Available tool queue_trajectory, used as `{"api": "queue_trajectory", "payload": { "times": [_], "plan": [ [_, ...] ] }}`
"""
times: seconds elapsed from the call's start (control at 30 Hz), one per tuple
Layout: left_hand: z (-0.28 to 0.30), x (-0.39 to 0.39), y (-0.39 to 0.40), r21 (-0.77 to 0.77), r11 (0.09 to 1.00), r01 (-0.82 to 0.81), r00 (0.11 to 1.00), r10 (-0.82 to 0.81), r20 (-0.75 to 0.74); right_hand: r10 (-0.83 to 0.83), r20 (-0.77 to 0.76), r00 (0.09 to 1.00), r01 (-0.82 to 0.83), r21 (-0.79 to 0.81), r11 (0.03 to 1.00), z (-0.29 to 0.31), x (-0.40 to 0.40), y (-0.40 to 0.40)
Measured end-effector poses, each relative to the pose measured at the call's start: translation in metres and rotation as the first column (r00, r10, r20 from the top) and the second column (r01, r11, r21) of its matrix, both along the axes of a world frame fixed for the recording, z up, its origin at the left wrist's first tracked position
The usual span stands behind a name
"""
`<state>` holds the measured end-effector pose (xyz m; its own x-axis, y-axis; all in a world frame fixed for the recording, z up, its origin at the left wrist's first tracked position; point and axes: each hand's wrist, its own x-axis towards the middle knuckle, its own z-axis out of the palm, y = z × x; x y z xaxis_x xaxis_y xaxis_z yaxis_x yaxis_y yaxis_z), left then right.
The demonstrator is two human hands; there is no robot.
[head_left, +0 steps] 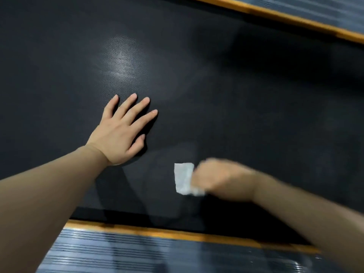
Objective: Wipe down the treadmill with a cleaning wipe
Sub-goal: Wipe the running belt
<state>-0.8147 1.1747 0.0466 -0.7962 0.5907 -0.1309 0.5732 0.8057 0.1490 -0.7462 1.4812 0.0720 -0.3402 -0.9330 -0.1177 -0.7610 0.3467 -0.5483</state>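
The treadmill's black textured belt (216, 85) fills most of the view. My left hand (122, 133) lies flat on the belt with its fingers spread, holding nothing. My right hand (222, 178) is blurred, low on the belt near its front edge, and is closed on a folded white cleaning wipe (184, 178). The wipe sticks out to the left of the fist and rests against the belt.
An orange strip (157, 232) borders the belt's near edge, with a ribbed dark side rail (137, 255) below it. A second orange strip (295, 18) and ribbed rail (325, 6) run along the far edge at the top right.
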Motion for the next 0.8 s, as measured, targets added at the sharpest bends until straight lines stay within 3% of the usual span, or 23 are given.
{"api": "queue_trajectory", "payload": {
  "times": [0.07, 0.1, 0.17, 0.23, 0.27, 0.3, 0.33, 0.43, 0.53, 0.6, 0.67, 0.73, 0.8],
  "plan": [
    [0.001, -0.001, 0.0, 0.0, 1.0, 0.0, 1.0, 0.0, -0.006, -0.26, -0.181, 0.948, 0.247, -0.092, 0.965, -0.007, -0.09, 0.001],
    [0.001, -0.002, 0.0, -0.001, 1.0, 0.004, 1.0, -0.004, -0.009, -0.438, -0.246, 0.865, 0.415, -0.141, 0.899, -0.008, -0.137, 0.002],
    [0.002, -0.001, 0.0, -0.004, 1.0, 0.011, 1.0, -0.011, -0.003, -0.775, -0.28, 0.566, 0.767, -0.167, 0.62, -0.005, -0.214, 0.006],
    [0.002, 0.0, -0.001, -0.018, 1.0, 0.016, 1.0, -0.016, -0.002, -0.948, -0.261, 0.185, 0.97, -0.109, 0.219, -0.009, -0.249, 0.002],
    [0.002, 0.0, -0.001, -0.025, 0.999, 0.02, 1.0, -0.021, -0.005, -0.964, -0.245, 0.102, 0.984, -0.117, 0.134, -0.011, -0.247, -0.009],
    [0.002, -0.001, -0.001, -0.029, 0.999, 0.027, 1.0, -0.028, -0.002, -0.97, -0.225, 0.091, 0.982, -0.14, 0.125, -0.01, -0.235, -0.022],
    [0.002, -0.002, 0.0, -0.032, 0.999, 0.029, 1.0, -0.029, 0.003, -0.971, -0.196, 0.14, 0.972, -0.161, 0.173, -0.01, -0.212, -0.032],
    [0.005, -0.002, 0.001, -0.037, 0.999, 0.033, 0.999, -0.032, 0.018, -0.876, -0.019, 0.481, 0.864, -0.161, 0.478, -0.005, -0.091, -0.052],
    [0.004, -0.001, 0.0, -0.044, 0.998, 0.037, 0.999, -0.036, 0.023, -0.588, 0.183, 0.788, 0.595, 0.021, 0.803, 0.01, 0.051, -0.056],
    [0.004, -0.002, 0.0, -0.043, 0.998, 0.04, 0.999, -0.039, 0.014, -0.424, 0.295, 0.857, 0.426, 0.061, 0.903, 0.013, 0.099, -0.05],
    [0.004, -0.001, -0.001, -0.043, 0.999, 0.033, 0.999, -0.033, 0.008, -0.272, 0.259, 0.927, 0.267, 0.053, 0.962, 0.01, 0.096, -0.043],
    [0.005, -0.002, 0.0, -0.048, 0.998, 0.033, 0.999, -0.033, 0.005, -0.156, 0.227, 0.961, 0.147, 0.056, 0.987, 0.01, 0.055, -0.04],
    [0.004, -0.002, 0.0, -0.054, 0.998, 0.032, 0.999, -0.032, 0.002, -0.176, 0.138, 0.975, 0.175, 0.017, 0.984, 0.005, -0.009, -0.039]
  ]
}}
